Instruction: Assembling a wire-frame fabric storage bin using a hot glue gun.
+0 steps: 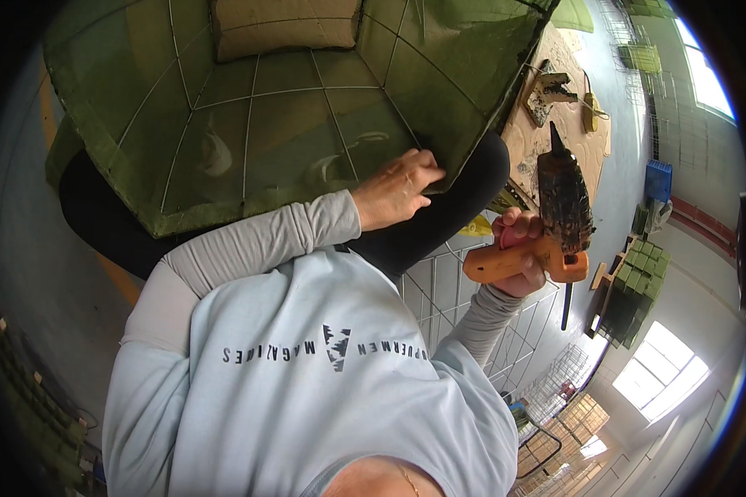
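We are pressing the left hand (pixel 396 189) flat on the edge of a green fabric-covered wire frame (pixel 290 108) resting across the lap, while the right hand (pixel 518 261), its grip closed, is holding an orange glue gun (pixel 547 240) upright just beside it. We are judging this a gluing step; next the nozzle likely needs bringing to the seam. The seam itself is lying hidden under the fingers, and the cluttered bench (pixel 555 108) beyond is hard to make out.
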`<state>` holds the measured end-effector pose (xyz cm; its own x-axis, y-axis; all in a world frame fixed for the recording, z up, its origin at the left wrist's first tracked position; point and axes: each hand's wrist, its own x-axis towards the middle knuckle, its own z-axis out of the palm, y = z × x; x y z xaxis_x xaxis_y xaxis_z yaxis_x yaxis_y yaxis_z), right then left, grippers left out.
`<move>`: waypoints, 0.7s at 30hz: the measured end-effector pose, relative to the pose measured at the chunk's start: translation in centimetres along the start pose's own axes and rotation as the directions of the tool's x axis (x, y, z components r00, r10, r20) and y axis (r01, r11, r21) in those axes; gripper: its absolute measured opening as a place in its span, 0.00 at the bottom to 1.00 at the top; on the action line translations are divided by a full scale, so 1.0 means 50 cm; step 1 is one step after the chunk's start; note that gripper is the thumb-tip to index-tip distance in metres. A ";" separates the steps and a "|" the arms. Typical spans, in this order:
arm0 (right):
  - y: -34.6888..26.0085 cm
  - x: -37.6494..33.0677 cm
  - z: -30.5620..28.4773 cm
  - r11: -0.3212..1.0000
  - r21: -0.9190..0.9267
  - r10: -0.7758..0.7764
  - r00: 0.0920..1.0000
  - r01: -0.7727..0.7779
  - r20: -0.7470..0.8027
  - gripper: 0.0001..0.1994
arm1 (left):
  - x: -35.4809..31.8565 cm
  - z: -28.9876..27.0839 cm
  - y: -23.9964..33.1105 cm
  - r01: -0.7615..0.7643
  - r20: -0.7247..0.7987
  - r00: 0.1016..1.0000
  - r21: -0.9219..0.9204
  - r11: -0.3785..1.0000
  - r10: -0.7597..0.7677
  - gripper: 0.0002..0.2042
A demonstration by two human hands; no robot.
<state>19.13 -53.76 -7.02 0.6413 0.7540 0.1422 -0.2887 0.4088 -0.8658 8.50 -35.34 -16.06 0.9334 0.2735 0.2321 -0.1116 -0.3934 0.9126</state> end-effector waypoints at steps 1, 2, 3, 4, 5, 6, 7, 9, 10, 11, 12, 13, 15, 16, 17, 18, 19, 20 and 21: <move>-0.002 -0.001 -0.003 1.000 -0.002 0.007 1.000 -0.007 -0.007 0.20 | 0.001 -0.004 0.002 0.007 0.004 1.000 -0.007 1.000 -0.006 0.16; -0.005 -0.002 -0.005 1.000 0.005 0.001 1.000 -0.001 0.011 0.20 | 0.001 -0.010 0.003 0.007 0.001 1.000 0.011 1.000 -0.007 0.18; -0.004 -0.003 -0.006 1.000 0.016 -0.007 0.999 0.006 0.032 0.20 | 0.000 -0.017 0.007 0.009 -0.004 1.000 0.034 0.999 -0.008 0.20; -0.003 -0.003 -0.004 1.000 0.018 -0.015 0.999 0.014 0.037 0.20 | -0.005 -0.017 0.011 0.017 0.027 0.999 0.092 0.996 -0.020 0.20; -0.005 -0.007 -0.004 1.000 0.020 -0.008 0.999 0.007 0.035 0.20 | -0.006 -0.012 0.008 0.025 0.026 0.999 0.090 0.996 -0.027 0.20; -0.006 -0.007 -0.003 1.000 -0.012 -0.012 1.000 0.012 0.017 0.20 | -0.001 -0.011 0.002 -0.019 0.085 0.996 0.172 0.985 0.004 0.20; -0.008 -0.006 -0.002 0.999 -0.043 -0.016 1.000 0.016 0.000 0.20 | 0.000 -0.008 0.000 -0.066 0.144 0.989 0.251 0.966 0.030 0.20; -0.010 -0.009 -0.005 1.000 -0.015 0.003 0.999 -0.003 0.037 0.20 | -0.004 -0.003 0.007 -0.055 0.142 0.990 0.263 0.963 0.018 0.19; -0.010 -0.007 -0.005 1.000 0.007 0.017 0.997 -0.018 0.071 0.21 | -0.004 -0.004 0.010 -0.052 0.142 0.990 0.272 0.961 0.013 0.19; -0.009 -0.006 -0.004 1.000 0.012 0.016 0.997 -0.016 0.079 0.21 | -0.006 -0.007 0.012 -0.051 0.137 0.991 0.279 0.959 0.012 0.19; -0.008 -0.007 -0.001 1.000 -0.005 0.020 0.998 -0.020 0.056 0.21 | -0.010 -0.010 0.019 -0.045 0.114 0.993 0.233 0.972 0.019 0.18; -0.007 -0.008 -0.001 0.999 -0.022 0.024 0.999 -0.023 0.033 0.20 | -0.013 -0.016 0.023 -0.041 0.092 0.995 0.185 0.982 0.024 0.17; -0.008 -0.014 -0.007 0.999 -0.033 0.039 0.996 -0.036 0.076 0.20 | -0.031 -0.046 0.021 -0.019 0.051 0.999 0.166 0.986 0.011 0.17; -0.008 -0.022 -0.010 0.998 -0.045 0.054 0.992 -0.050 0.114 0.20 | -0.049 -0.067 0.020 0.003 0.015 1.000 0.143 0.990 -0.005 0.17; -0.009 -0.027 -0.011 0.998 -0.045 0.056 0.993 -0.052 0.108 0.20 | -0.067 -0.097 0.008 0.061 -0.036 0.998 0.151 0.987 -0.057 0.18; -0.007 -0.024 -0.010 0.994 -0.057 0.097 0.984 -0.089 0.151 0.20 | -0.080 -0.133 0.011 0.146 -0.034 0.989 0.060 0.987 -0.144 0.19; -0.006 -0.025 -0.009 0.989 -0.069 0.138 0.972 -0.128 0.189 0.19 | -0.092 -0.162 0.017 0.232 -0.021 0.972 -0.031 0.972 -0.233 0.19; -0.001 -0.025 -0.010 0.989 -0.068 0.140 0.973 -0.130 0.184 0.19 | -0.105 -0.176 0.015 0.235 -0.016 0.972 -0.033 0.972 -0.235 0.19; 0.002 -0.019 -0.012 0.984 -0.058 0.177 0.954 -0.167 0.240 0.24 | -0.112 -0.187 0.014 0.296 0.034 0.955 -0.022 0.955 -0.295 0.19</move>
<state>18.93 -54.72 -7.55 0.3901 0.9155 0.0981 -0.3499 0.2460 -0.9039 0.01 -28.91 -13.58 0.9359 0.3472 -0.0597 0.1626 -0.2755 0.9474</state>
